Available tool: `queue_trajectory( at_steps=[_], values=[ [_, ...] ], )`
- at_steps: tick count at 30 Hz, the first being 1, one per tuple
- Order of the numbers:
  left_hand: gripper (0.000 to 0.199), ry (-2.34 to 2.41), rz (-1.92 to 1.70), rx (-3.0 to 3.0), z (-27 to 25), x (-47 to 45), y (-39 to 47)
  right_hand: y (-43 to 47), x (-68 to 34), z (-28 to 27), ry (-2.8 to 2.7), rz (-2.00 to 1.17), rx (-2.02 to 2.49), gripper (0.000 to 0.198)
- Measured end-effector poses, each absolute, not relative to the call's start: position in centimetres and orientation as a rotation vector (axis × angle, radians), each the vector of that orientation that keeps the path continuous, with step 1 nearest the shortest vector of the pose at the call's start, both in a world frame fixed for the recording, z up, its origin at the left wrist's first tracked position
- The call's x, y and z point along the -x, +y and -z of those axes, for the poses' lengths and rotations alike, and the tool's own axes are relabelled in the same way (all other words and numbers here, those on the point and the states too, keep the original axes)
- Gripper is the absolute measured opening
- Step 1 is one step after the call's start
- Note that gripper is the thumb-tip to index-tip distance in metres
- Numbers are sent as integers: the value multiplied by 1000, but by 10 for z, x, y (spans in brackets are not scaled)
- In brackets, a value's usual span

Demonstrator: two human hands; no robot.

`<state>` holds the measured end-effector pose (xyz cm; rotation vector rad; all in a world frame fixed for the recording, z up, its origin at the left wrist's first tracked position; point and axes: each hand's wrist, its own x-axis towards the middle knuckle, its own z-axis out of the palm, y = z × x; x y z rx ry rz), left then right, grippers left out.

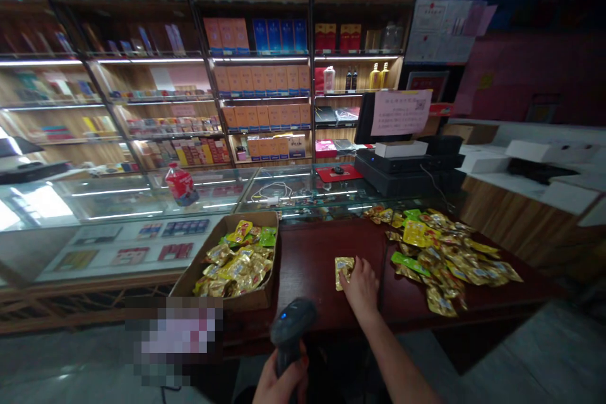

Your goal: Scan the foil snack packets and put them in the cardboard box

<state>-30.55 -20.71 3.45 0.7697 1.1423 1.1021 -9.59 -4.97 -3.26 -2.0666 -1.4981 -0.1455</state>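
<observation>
A black barcode scanner (292,322) with a small blue light stands upright in my left hand (284,374), the fingers wrapped round its handle. On the dark red tabletop, my right hand (362,287) has its thumb and fingers on the edge of a gold snack packet (343,273). To the right of that hand spreads a loose pile of gold, yellow and green snack packets (440,259). At the left of the table is a cardboard box (273,278) holding more such packets (239,265).
Behind the table runs a glass display counter (246,186) with a red jug (180,184) on it. A cash register with a monitor (365,118) stands at the back right. Shelves of boxes (258,80) line the wall. A blurred patch (177,334) hides something at lower left.
</observation>
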Motion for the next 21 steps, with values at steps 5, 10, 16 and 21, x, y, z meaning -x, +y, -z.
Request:
queue_trajectory(
  at_steps=[5,10,16,21],
  values=[
    [58,1152,-1123,-777,-34,300,-205,-57,95,45,-1505,-163,1845,37],
    [57,1155,-1131,-775,-35,291,-196,-58,88,56,-1314,-579,1529,44],
    [60,1148,-1122,-783,-36,285,-188,-55,87,61,-1249,-590,1457,47],
    [52,1153,-1128,-824,-38,284,-188,-54,85,63,-1332,-576,1384,41]
  ],
)
